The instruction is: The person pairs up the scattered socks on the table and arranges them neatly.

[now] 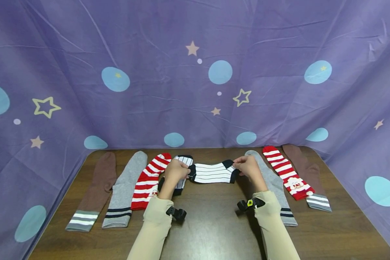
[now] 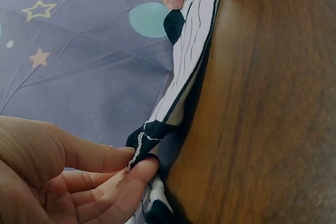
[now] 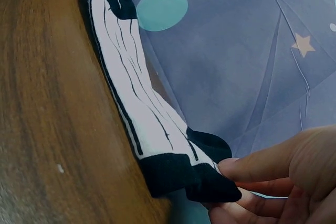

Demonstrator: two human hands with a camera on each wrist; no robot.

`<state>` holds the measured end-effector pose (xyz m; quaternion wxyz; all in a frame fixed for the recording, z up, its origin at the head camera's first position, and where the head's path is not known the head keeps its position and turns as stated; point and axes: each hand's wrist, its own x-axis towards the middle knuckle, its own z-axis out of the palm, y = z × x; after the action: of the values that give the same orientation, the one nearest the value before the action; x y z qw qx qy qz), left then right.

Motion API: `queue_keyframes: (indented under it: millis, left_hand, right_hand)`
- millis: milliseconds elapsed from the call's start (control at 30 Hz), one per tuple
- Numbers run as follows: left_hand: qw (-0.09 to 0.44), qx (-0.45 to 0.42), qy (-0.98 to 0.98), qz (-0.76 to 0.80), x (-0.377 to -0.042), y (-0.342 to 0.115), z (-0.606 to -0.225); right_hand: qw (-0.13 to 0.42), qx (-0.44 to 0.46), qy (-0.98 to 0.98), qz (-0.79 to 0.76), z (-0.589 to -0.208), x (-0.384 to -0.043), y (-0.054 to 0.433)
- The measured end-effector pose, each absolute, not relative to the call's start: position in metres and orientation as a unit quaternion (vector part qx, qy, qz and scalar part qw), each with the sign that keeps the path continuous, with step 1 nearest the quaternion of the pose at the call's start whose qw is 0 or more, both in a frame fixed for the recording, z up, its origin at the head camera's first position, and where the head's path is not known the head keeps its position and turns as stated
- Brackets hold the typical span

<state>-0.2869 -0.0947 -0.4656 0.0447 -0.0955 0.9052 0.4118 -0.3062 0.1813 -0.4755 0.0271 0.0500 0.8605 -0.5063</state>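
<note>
A white ankle sock with thin black stripes [image 1: 212, 173] is stretched sideways between both hands, close over the table. My left hand [image 1: 176, 172] pinches its black toe [image 2: 142, 142] between thumb and fingers. At the other end my right hand [image 1: 248, 168] pinches the black cuff [image 3: 212, 184], near the black heel patch [image 3: 210, 142]. Beneath and behind the left hand lies a second striped sock [image 1: 181, 183], black at its ends and partly hidden by that hand.
Left of the hands lie a red-and-white striped sock [image 1: 146, 186], a grey sock [image 1: 125, 193] and a brown sock [image 1: 97, 187]. On the right are another grey sock [image 1: 273, 184], red-striped sock [image 1: 282, 168] and brown sock [image 1: 307, 169]. A purple curtain [image 1: 169, 90] borders the wooden table [image 1: 211, 224].
</note>
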Motion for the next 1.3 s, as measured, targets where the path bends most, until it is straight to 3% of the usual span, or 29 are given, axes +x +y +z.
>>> queue_keyframes:
  millis: [1300]
  left_hand:
    - [-0.015, -0.096, 0.921, 0.378, -0.2874, -0.0949, -0.4725]
  right_hand:
    - [0.028, 0.047, 0.863, -0.501, -0.4832, -0.3074, 0.1810]
